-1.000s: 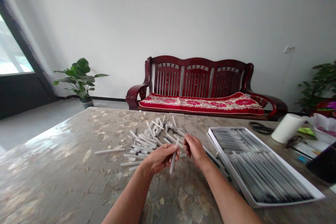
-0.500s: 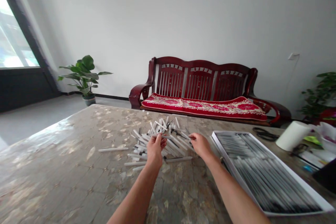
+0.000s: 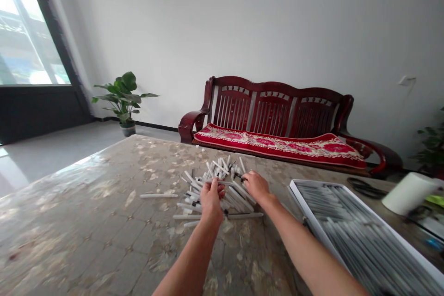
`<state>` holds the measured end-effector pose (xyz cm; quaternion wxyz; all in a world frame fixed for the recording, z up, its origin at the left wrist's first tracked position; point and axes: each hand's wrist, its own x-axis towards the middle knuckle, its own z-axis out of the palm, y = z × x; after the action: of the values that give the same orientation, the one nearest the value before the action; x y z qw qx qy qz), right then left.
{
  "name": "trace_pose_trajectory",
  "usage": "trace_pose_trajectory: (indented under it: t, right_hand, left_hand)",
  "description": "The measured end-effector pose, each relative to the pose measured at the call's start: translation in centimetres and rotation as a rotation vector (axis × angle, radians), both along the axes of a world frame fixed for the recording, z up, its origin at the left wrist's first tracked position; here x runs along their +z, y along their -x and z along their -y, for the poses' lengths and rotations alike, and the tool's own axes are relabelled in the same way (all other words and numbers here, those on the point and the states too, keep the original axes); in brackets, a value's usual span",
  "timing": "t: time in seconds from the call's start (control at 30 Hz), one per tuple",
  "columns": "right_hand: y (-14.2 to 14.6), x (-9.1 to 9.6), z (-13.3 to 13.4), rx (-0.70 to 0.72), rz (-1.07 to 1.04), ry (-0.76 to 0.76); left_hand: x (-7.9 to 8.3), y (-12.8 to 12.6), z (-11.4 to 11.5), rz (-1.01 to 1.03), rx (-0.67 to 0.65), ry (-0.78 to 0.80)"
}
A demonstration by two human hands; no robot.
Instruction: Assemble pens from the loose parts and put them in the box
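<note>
A loose pile of whitish translucent pen barrels (image 3: 239,201), with small black parts among them, lies on the table. My left hand (image 3: 212,199) is at the near side of the pile, its thumb and fingers pinching one pen barrel (image 3: 225,183) that points rightward. At the pile's right side, my right hand (image 3: 255,186) has its fingers closed, the tips beside a black piece (image 3: 239,177). Whether that piece is in its grip is hidden. A single pen barrel (image 3: 158,195) lies apart to the left.
To the right stands a white shallow box (image 3: 312,212) filled with rows of grey pens. Beyond it are a black coiled cable (image 3: 367,188) and a white roll (image 3: 409,194). The patterned table (image 3: 100,222) reaches toward a dark red wooden bench (image 3: 270,106) at the wall.
My right hand has moved left and slightly forward, closer to the pile's black piece. My left hand still holds the pen barrel. The view has turned a little to the left.
</note>
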<state>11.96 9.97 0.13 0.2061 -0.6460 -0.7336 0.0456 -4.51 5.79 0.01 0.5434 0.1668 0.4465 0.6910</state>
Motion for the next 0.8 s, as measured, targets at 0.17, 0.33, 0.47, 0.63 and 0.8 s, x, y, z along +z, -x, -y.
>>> trace_pose_trajectory:
  t: [0.17, 0.33, 0.47, 0.63, 0.8]
  right_hand:
    - [0.3, 0.1, 0.7, 0.042, -0.057, 0.005]
    - [0.9, 0.3, 1.2, 0.022, -0.2, 0.008]
    - [1.1, 0.3, 1.5, -0.005, -0.229, -0.002]
    - [1.8, 0.7, 1.0, -0.055, -0.108, -0.008]
    - [2.5, 1.0, -1.8, -0.082, -0.039, -0.037]
  left_hand:
    - [0.0, 0.0, -0.2, 0.035, -0.002, -0.001]
    - [0.0, -0.4, -0.1, 0.042, 0.003, -0.013]
    - [0.1, 0.3, -0.4, 0.002, 0.089, -0.029]
    - [0.8, 1.8, -0.9, -0.021, 0.273, -0.015]
    - [1.1, 2.2, -0.8, -0.012, 0.309, 0.001]
